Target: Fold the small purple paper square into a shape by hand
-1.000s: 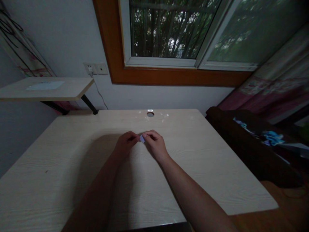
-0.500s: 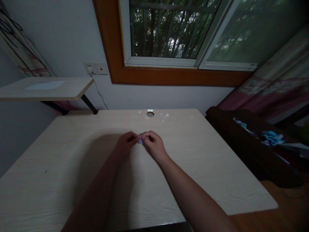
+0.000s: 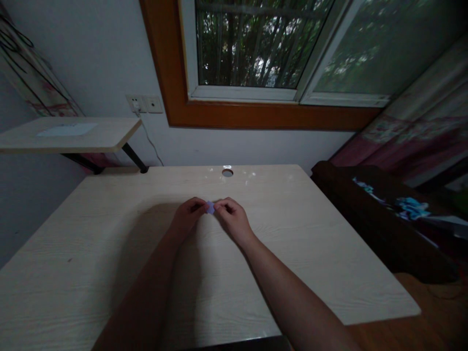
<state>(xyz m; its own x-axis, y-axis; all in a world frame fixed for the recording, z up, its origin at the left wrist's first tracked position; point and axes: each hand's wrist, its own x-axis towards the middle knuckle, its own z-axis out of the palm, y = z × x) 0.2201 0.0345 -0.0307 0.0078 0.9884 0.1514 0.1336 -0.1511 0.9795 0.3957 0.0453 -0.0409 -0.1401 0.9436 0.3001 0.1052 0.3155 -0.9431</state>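
Note:
Between my two hands is a small piece of purple paper (image 3: 210,207), just above or on the pale wood-grain desk (image 3: 292,234). My left hand (image 3: 188,214) pinches its left side between thumb and fingers. On the other side my right hand (image 3: 234,217) has its thumb and forefinger pressed together on the right edge. The paper looks like a small folded shape, but its folds are too small to make out. Fingertips cover both of its ends.
A raised shelf (image 3: 127,131) on black legs stands at the desk's back left, with a white sheet (image 3: 68,129) on it. Near the back edge is a round cable hole (image 3: 227,173). Dark furniture (image 3: 365,209) adjoins the right side; a dark edge (image 3: 248,344) shows in front.
My left hand has shifted slightly left, away from the right one. More of the purple paper now shows between the fingertips, and its visible shape has changed. My right hand has barely moved.

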